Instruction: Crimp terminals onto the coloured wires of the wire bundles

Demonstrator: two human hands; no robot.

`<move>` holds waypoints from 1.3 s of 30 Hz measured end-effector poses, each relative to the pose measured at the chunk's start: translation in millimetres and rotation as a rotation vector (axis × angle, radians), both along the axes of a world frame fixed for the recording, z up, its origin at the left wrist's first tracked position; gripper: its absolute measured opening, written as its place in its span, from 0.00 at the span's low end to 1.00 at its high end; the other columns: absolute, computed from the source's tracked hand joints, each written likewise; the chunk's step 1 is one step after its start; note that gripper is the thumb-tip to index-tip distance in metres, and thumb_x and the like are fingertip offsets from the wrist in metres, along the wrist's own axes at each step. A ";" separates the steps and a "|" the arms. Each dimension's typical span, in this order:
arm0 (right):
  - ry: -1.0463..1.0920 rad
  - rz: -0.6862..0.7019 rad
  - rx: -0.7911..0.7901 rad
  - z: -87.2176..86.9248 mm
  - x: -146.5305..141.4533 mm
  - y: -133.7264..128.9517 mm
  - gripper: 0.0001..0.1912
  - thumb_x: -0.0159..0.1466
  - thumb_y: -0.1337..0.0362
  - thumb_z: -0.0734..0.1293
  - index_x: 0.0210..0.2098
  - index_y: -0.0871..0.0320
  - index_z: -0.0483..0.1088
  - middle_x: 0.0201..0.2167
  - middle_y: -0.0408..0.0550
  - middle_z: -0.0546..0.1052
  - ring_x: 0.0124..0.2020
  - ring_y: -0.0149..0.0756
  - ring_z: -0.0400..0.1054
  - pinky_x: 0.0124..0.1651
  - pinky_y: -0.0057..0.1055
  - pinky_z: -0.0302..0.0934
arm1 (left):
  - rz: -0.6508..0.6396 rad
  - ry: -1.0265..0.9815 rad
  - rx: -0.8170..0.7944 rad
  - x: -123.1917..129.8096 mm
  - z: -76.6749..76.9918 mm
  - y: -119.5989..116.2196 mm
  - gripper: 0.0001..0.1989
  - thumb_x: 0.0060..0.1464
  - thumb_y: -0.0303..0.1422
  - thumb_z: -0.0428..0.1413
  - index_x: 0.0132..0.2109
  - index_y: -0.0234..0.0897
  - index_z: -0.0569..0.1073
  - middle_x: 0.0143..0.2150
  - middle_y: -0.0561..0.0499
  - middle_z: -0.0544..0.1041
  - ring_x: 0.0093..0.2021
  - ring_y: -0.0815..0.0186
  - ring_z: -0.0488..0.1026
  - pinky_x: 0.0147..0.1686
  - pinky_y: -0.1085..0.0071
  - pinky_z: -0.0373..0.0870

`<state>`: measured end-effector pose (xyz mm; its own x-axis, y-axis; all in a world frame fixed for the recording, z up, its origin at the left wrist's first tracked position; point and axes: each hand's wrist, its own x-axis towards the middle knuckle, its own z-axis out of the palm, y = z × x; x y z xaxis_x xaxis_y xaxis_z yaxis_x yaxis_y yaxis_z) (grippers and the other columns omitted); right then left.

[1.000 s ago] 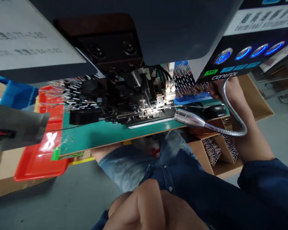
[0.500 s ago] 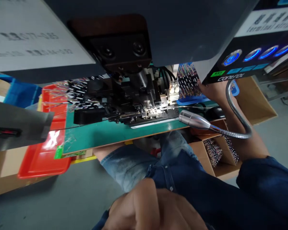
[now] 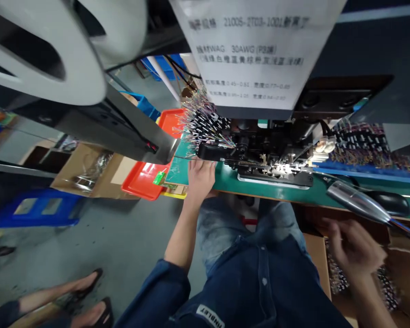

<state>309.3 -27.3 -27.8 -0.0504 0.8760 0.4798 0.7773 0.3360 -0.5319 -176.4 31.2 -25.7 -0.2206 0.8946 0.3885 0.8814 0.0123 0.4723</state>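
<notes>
My left hand (image 3: pixel 201 176) lies palm down on the left part of the green bench top (image 3: pixel 225 181), its fingers stretched forward and holding nothing that I can see. Just beyond its fingertips is a pile of thin wires with black sleeves (image 3: pixel 205 125), beside the crimping machine (image 3: pixel 276 164). My right hand (image 3: pixel 357 248) hangs in the air below the bench's front edge, slightly blurred, thumb side apart and other fingers loosely bent. No object shows in it. Under it stands a carton with wire bundles (image 3: pixel 338 273). A silver gooseneck lamp (image 3: pixel 358 200) is above that hand.
More wires (image 3: pixel 358 141) rest in a blue tray (image 3: pixel 372 169) on the right, near a black mouse (image 3: pixel 391 202). Red trays (image 3: pixel 145 180) stick out at the bench's left end. A blue stool (image 3: pixel 34 207) and another person's feet (image 3: pixel 95 291) are at left.
The view has swung left. My left hand has gone from close before my body to the bench top. My right hand has come away from the wires at right, down below the bench edge.
</notes>
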 end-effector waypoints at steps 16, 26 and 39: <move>0.189 0.454 -0.103 -0.1 -93.6 -16.6 0.11 0.78 0.72 0.71 0.43 0.54 0.87 0.27 0.44 0.81 0.23 0.36 0.76 0.29 0.32 0.70 | 0.254 0.043 0.025 -12.4 -12.3 -22.5 0.16 0.79 0.41 0.55 0.56 0.39 0.85 0.59 0.31 0.85 0.59 0.39 0.83 0.60 0.47 0.79; 0.233 0.549 -0.362 -16.8 -128.1 -17.0 0.11 0.81 0.62 0.71 0.47 0.53 0.88 0.33 0.48 0.85 0.33 0.40 0.82 0.38 0.35 0.74 | 0.064 -0.634 -0.073 69.9 -2.2 -108.5 0.11 0.65 0.42 0.74 0.47 0.41 0.89 0.34 0.51 0.85 0.26 0.67 0.70 0.31 0.70 0.67; 0.962 0.655 -1.018 -1.4 -166.3 -21.2 0.23 0.76 0.41 0.78 0.42 0.56 0.81 0.34 0.44 0.79 0.35 0.35 0.70 0.42 0.33 0.66 | -0.230 -1.382 -0.204 143.5 7.6 -103.2 0.27 0.60 0.54 0.75 0.55 0.38 0.88 0.50 0.39 0.88 0.46 0.55 0.82 0.46 0.62 0.79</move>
<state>143.1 -48.5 -29.3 -0.5756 0.7901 -0.2109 -0.1148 -0.3334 -0.9358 -33.0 -72.1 -18.1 -0.1548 0.9756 -0.1555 -0.2915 0.1053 0.9507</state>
